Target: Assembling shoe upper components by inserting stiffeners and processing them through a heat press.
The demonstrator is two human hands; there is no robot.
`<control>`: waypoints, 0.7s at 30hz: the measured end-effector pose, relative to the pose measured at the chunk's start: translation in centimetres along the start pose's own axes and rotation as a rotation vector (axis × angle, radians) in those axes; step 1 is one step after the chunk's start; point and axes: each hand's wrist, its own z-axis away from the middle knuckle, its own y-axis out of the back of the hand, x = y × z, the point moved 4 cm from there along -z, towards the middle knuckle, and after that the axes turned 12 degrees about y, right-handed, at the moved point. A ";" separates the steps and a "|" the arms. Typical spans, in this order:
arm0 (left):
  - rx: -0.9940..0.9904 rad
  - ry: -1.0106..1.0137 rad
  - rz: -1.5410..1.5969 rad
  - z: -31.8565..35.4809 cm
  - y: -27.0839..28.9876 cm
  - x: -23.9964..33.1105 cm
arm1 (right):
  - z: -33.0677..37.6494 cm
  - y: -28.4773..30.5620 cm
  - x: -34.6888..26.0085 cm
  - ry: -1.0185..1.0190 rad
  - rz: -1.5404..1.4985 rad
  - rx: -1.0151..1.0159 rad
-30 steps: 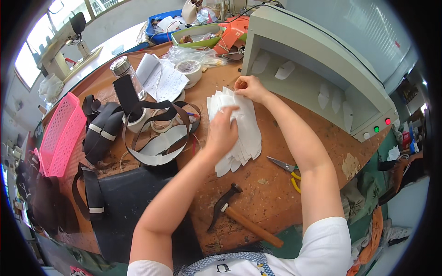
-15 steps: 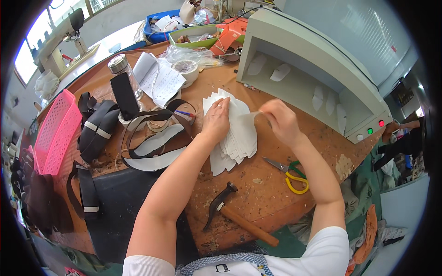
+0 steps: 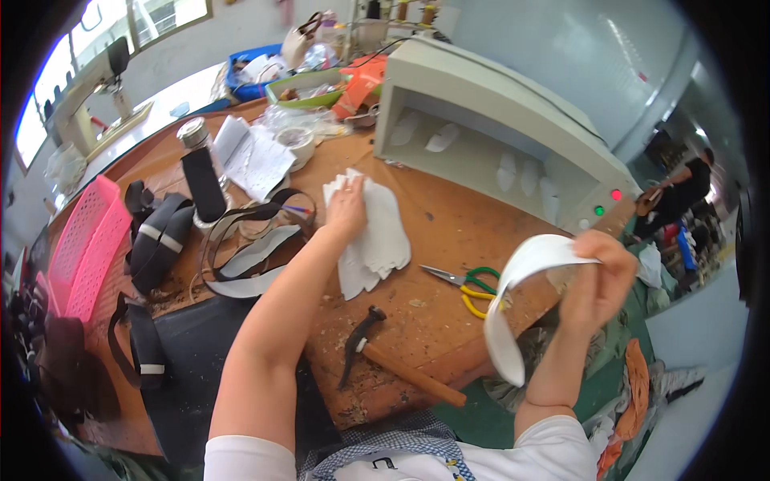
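Observation:
My left hand (image 3: 346, 210) rests on a fanned stack of white insole-shaped sheets (image 3: 387, 228), its fingers stretched out over the upper left part. Off to the right and raised past the table edge, my right hand (image 3: 600, 276) pinches one end of a single white insole-shaped sheet (image 3: 504, 349). That sheet bends over and hangs down in a curve, apart from the stack. Scissors (image 3: 443, 274) with yellow and green handles lie between the two hands. A hammer (image 3: 413, 373) with a wooden handle is nearer to me.
A grey open-fronted machine (image 3: 497, 88) with indicator lights holds several white pieces at the back right. Dark straps (image 3: 164, 244), a pink basket (image 3: 70, 264), a phone (image 3: 204, 186), a glass bottle (image 3: 193, 132) and papers (image 3: 255, 160) crowd the left. A person (image 3: 682, 192) stands far right.
My right hand has moved away from the stack, right and toward me, carrying one sheet off it. My left hand stays on the stack. The view has shifted somewhat to the right.

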 end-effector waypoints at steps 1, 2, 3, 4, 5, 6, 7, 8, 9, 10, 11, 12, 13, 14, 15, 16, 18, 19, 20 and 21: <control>0.204 -0.070 -0.045 1.3 1.4 0.4 | 0.0 -1.0 0.3 -0.102 -0.206 -0.002; 0.211 -0.080 -0.048 2.3 1.8 1.3 | 0.4 -2.5 0.5 -0.205 -0.420 -0.004; 0.019 -0.016 0.372 3.9 3.2 3.1 | 1.5 -3.8 0.6 -0.305 -0.542 0.040; -0.176 0.054 0.782 6.0 4.9 4.8 | 2.5 -5.1 0.6 -0.403 -0.674 0.087; -0.436 0.039 1.046 9.1 6.5 6.6 | 3.3 -6.0 0.4 -0.436 -0.710 0.052; -0.698 0.036 1.302 12.7 8.3 8.1 | 4.0 -6.9 0.0 -0.472 -0.756 0.016; -0.687 0.077 1.226 15.4 9.9 8.5 | 4.4 -7.9 -0.8 -0.477 -0.784 0.025; -0.681 0.119 1.149 17.8 11.1 9.0 | 5.0 -8.7 -1.7 -0.564 -0.784 0.014; -0.579 0.070 1.146 20.2 12.5 8.9 | 5.5 -9.5 -2.9 -0.657 -0.793 0.001; -0.467 0.025 1.135 22.2 13.8 8.3 | 5.5 -10.7 -4.2 -0.668 -0.841 0.007; -0.381 0.101 1.139 23.9 14.8 7.3 | 5.4 -11.9 -5.5 -0.704 -0.880 0.026; -0.291 0.091 1.061 25.4 16.0 6.2 | 5.4 -13.0 -6.6 -0.735 -0.922 0.042; -0.215 0.096 1.040 26.6 16.7 5.5 | 7.0 -13.8 -7.1 -0.896 -0.957 0.010; -0.141 0.099 1.018 27.5 17.3 4.7 | 7.5 -14.3 -7.3 -0.902 -0.996 0.011; -0.125 0.121 1.000 28.3 17.8 4.2 | 8.5 -15.1 -7.9 -1.087 -1.157 -0.147; -0.056 0.100 0.887 29.0 18.6 3.6 | 9.3 -15.9 -9.0 -1.267 -1.311 -0.320; 0.016 0.097 0.762 30.1 19.8 2.9 | 9.1 -16.9 -10.6 -1.173 -1.275 -0.335; 0.099 0.024 0.656 30.5 20.7 2.9 | 9.0 -17.4 -11.1 -1.156 -1.273 -0.391; 0.177 -0.050 0.550 31.1 21.4 3.0 | 9.0 -17.8 -11.6 -1.138 -1.268 -0.446; 0.106 -0.002 0.644 31.4 21.2 2.2 | 9.2 -18.3 -12.0 -1.147 -1.281 -0.461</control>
